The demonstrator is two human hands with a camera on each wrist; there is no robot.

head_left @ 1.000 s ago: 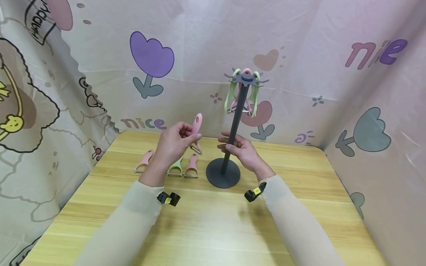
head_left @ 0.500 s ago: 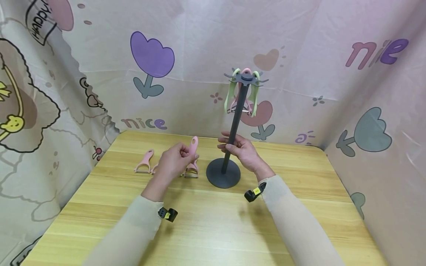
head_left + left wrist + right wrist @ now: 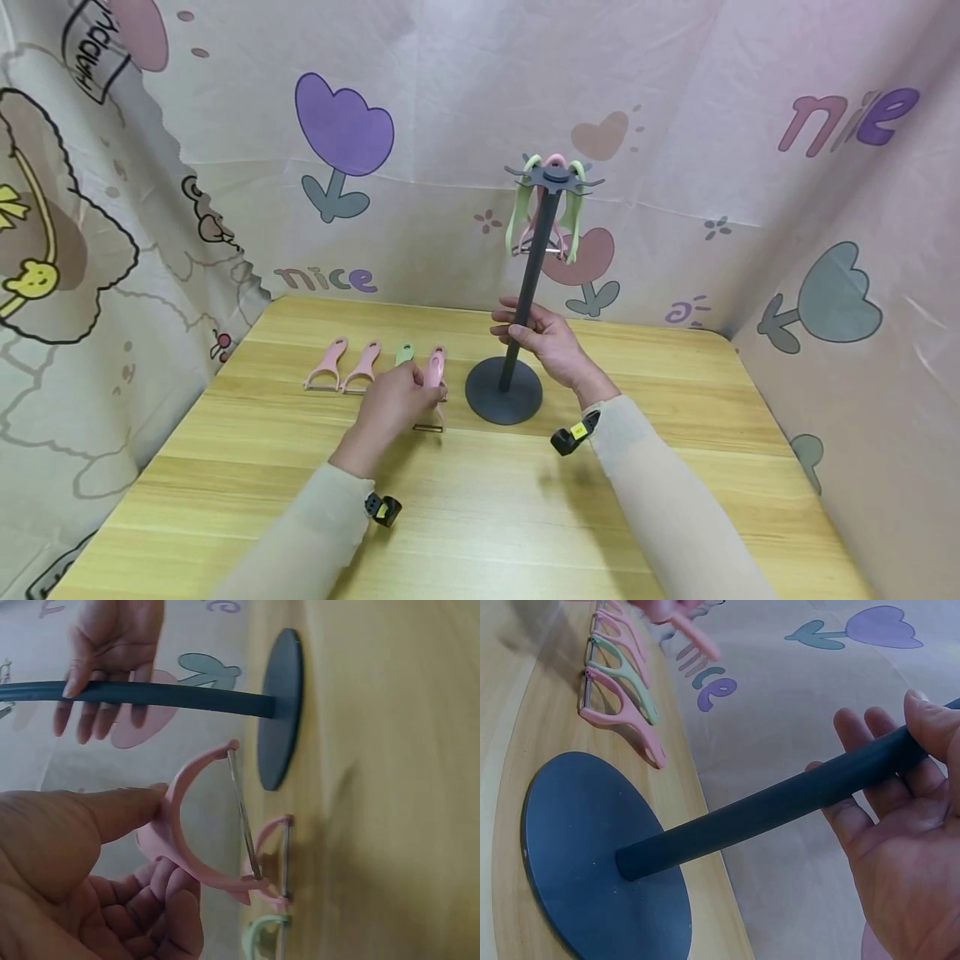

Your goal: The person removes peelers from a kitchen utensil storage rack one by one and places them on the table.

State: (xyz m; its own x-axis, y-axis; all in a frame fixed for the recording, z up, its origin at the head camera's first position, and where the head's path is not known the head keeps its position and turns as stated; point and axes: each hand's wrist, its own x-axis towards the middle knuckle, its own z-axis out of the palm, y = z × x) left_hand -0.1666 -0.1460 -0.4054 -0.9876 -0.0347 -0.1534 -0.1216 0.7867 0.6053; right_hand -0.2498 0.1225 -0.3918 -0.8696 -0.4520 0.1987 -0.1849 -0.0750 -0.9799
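Note:
My left hand [image 3: 392, 402] pinches a pink peeler [image 3: 174, 844] by its handle, holding it up off the table with its blade end low. Behind it lies another pink peeler [image 3: 626, 716], partly covered in the head view. My right hand [image 3: 557, 343] grips the pole of a dark grey stand [image 3: 532, 271], thumb on one side and fingers round the other. The stand's round base [image 3: 592, 840] rests on the table. From the hooks at its top hang a green peeler [image 3: 522, 208], a second green peeler [image 3: 574, 212] and at least one pink peeler [image 3: 556, 158].
Left of the stand, a pink peeler [image 3: 328, 360], another pink peeler [image 3: 367, 360] and a green peeler [image 3: 405, 353] lie in a row on the wooden table [image 3: 525, 517]. A printed curtain [image 3: 450, 100] closes off the back and sides.
My left hand has come down and towards me with the pink peeler, from beside the pole to in front of the row's right end. The right hand and stand have stayed put.

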